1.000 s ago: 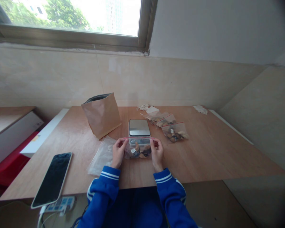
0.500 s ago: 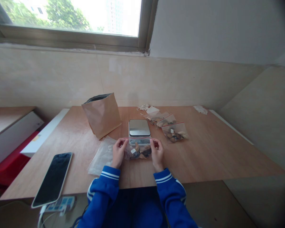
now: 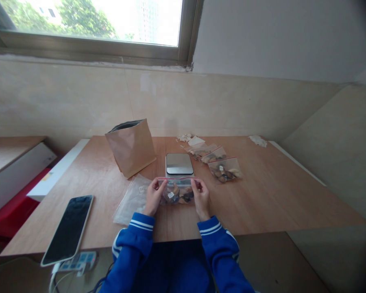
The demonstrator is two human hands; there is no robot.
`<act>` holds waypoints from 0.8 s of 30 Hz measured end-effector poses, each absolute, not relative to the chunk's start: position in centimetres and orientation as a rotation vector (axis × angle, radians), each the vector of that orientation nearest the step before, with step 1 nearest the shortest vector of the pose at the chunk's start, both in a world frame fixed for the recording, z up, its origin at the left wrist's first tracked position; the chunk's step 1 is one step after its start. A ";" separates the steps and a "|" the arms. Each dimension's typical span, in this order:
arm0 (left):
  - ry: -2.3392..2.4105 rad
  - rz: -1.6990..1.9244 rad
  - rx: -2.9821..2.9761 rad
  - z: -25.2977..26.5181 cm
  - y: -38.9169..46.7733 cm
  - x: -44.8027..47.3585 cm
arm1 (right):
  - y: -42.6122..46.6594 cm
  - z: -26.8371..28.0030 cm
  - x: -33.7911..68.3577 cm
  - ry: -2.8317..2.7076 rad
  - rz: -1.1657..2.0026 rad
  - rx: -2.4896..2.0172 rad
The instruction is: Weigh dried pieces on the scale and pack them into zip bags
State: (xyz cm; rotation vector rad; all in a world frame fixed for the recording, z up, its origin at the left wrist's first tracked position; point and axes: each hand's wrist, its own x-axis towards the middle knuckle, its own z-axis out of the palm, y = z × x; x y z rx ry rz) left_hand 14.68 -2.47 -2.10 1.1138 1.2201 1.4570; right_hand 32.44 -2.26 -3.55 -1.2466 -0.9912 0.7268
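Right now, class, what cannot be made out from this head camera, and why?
Seal of the held bag, shut or not: head view; too fine, ends under left hand and right hand.
White label, its print: head view; too small.
Near end of the scale: head view; behind the held bag.
Brown paper bag, lower inside: head view; behind front wall.
White cable: head view; cut by bottom edge.

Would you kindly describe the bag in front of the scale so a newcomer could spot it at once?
On the table, find the scale. Just on its near side is the bag, red along the top edge, with brown and dark pieces inside. Unlike the filled bags farther right, it is pinched by the left hand and right hand.
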 end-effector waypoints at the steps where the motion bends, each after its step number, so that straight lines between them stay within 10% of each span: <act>1: 1.220 1.456 1.114 -2.1 -2.5 14.7 | -2.3 -3.6 32.4 -0.992 0.720 -1.246; 24: 1.231 1.429 1.163 -1.7 -2.6 14.6 | -2.4 -3.4 32.4 -0.966 0.756 -1.243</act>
